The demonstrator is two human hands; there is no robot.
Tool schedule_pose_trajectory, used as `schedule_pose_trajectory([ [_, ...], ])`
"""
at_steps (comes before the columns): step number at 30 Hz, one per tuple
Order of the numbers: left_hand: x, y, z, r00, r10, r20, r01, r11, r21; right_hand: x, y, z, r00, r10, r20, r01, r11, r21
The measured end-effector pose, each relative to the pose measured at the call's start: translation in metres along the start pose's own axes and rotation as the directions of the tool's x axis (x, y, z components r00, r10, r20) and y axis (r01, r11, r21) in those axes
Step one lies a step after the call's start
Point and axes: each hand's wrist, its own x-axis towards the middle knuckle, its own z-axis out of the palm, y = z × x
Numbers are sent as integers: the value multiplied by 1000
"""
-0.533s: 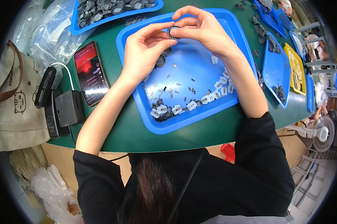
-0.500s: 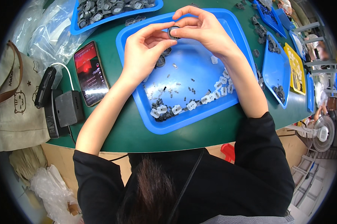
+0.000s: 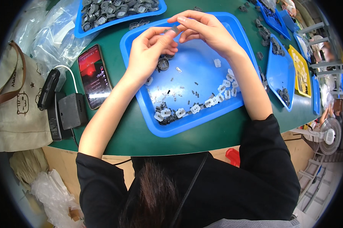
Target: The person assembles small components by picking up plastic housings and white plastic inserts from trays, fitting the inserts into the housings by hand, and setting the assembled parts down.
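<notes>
Dark part (image 3: 175,29) is upper mid of frame, above the blue tray (image 3: 163,132); I've got it pinched btwn thumb & fingers of L hand (image 3: 145,49). R hand (image 3: 214,33) is just beside it, fingers bent; can't tell if it's touching or gripping anything. Risk I see: pinch looks small, so an R-hand nudge could prob tip the part loose & drop it among white pcs (image 3: 195,109) or black bits (image 3: 169,120), lower in tray. Ring parts (image 3: 163,64) near L wrist could get knocked too. Phone (image 3: 95,78), left of frame, is well apart.
</notes>
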Motion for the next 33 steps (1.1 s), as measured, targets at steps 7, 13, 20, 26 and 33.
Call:
schedule_pose_trajectory([
  [7,2,3,-6,960,-245,133,264,954,-146,4,15,5,984,-178,30,181,964,-195],
  [13,2,4,-5,962,-234,142,253,958,-136,2,13,4,994,-100,47,104,991,-85],
  [20,2,0,-6,969,-208,136,228,961,-155,2,14,9,965,-261,32,263,959,-106],
  [26,2,-4,-3,992,-118,54,121,991,-57,0,1,12,998,13,-53,-10,999,52],
  [33,0,-4,1,989,-112,99,120,990,-78,-5,-1,7,998,48,-39,-44,993,105],
])
